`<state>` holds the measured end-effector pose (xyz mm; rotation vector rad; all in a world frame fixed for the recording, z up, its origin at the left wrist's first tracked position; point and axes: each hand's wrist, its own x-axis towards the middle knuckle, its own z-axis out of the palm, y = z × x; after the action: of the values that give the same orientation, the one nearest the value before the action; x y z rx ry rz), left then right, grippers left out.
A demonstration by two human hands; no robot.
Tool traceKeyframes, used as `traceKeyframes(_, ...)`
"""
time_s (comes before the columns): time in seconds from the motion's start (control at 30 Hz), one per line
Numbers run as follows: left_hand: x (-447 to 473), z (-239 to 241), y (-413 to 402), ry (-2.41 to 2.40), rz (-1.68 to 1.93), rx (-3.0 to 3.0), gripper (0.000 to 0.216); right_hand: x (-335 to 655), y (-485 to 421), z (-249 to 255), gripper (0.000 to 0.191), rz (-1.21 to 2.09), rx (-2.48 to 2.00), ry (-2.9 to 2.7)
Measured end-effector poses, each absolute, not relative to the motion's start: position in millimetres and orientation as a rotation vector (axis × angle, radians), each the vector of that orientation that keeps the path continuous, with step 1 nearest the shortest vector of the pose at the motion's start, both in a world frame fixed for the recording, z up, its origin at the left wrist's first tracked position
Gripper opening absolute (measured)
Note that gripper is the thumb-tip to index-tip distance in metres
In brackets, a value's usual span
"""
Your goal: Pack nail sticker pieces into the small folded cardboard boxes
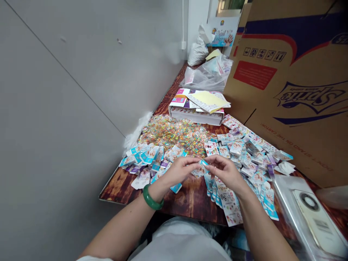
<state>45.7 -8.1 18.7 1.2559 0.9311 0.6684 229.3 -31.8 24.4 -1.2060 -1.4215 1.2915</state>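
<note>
Over the near part of the table, my left hand (185, 168) and my right hand (222, 169) meet at a small blue and white printed packet (202, 167). Both hands pinch it between thumb and fingers, one from each side. Part of the packet is hidden by the fingers. A green bangle (152, 197) circles my left wrist. Left of my hands lies a loose pile of small blue and white boxes (149, 156). Another heap of such boxes (244, 156) spreads to the right. Behind my hands is a mound of small clear packets with colourful bits (176, 134).
A white box with printed sheets (197, 116) stands behind the mound. Long sticker sheets (230, 203) lie at the table's front edge. A phone (317, 217) rests on plastic at right. A large cardboard carton (293, 94) borders the right, a grey wall (67, 108) the left.
</note>
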Motion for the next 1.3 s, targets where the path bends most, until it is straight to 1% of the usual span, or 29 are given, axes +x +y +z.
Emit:
traceKeyframes(0.27, 40.2, 22.7, -6.7, 0.914, 0.633, 1.296, 0.027, 233.6, -27.9, 37.9, 0.022, 1.395, -1.179, -1.541)
traceKeyframes(0.43, 40.1, 21.4, -6.9, 0.933, 0.631, 1.288, 0.026, 231.4, -26.7, 33.4, 0.015, 1.206, -1.27, -1.705)
traceKeyframes(0.53, 44.0, 21.6, -9.3, 0.986, 0.665, 1.236, 0.026, 226.4, -25.9, 26.7, 0.011, 1.063, -1.333, -1.675)
traceKeyframes(0.67, 50.6, 20.1, -12.7, 1.086, 0.723, 1.116, 0.029, 219.8, -26.6, 16.6, 0.013, 0.916, -1.365, -1.585)
traceKeyframes(0.87, 53.0, 17.8, -13.8, 1.106, 0.763, 1.073, 0.029, 218.3, -28.3, 9.4, 0.015, 0.911, -1.324, -1.575)
traceKeyframes(1.07, 53.4, 22.2, -14.8, 1.08, 0.698, 0.989, 0.024, 225.2, -27.8, 9.4, 0.014, 0.929, -1.284, -1.597)
traceKeyframes(1.3, 55.5, 17.8, -17.2, 1.06, 0.738, 0.943, 0.026, 223.1, -36.8, 11.7, 0.013, 0.693, -1.24, -1.776)
